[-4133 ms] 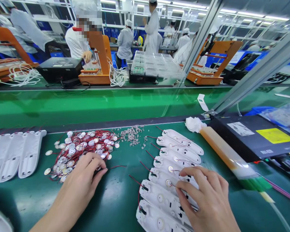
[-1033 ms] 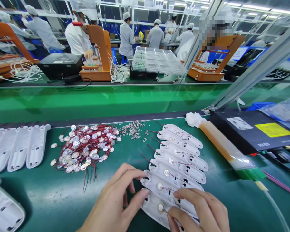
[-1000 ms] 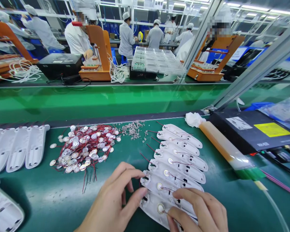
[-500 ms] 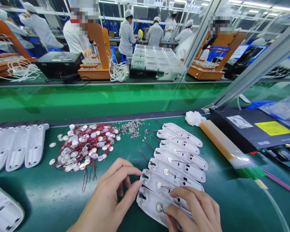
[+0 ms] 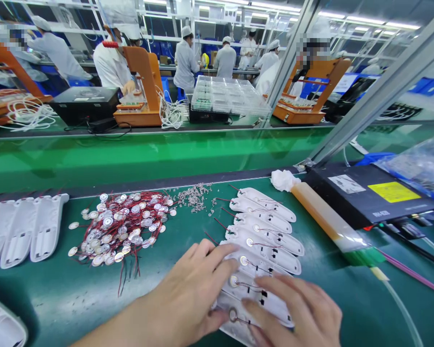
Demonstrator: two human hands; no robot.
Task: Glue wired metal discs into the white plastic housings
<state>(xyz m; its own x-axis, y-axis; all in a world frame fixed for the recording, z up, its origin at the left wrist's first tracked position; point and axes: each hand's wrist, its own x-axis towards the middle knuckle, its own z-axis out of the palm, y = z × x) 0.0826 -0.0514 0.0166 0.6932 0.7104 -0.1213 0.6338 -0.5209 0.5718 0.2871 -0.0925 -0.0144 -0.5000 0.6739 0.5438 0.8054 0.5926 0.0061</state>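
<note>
A row of white plastic shells lies overlapped on the green mat, each with a small metal disc and a thin red wire. My left hand reaches in from the lower left. Its fingers are stretched flat across the nearest shells and its thumb rests by the lowest one. My right hand lies flat over the right side of those same shells, fingertips close to the disc of the nearest one. Neither hand holds anything that I can see. A pile of metal discs with red wires sits to the left.
More white shells lie at far left, with another at the bottom corner. A heap of tiny metal parts sits behind. An amber tube with a tissue-wrapped end and a black box are at right. Beyond runs a green conveyor, where other people work.
My left hand slid right from the shells' left edge onto their tops. My right hand went from pinching at the nearest disc's wire to lying flat with spread fingers.
</note>
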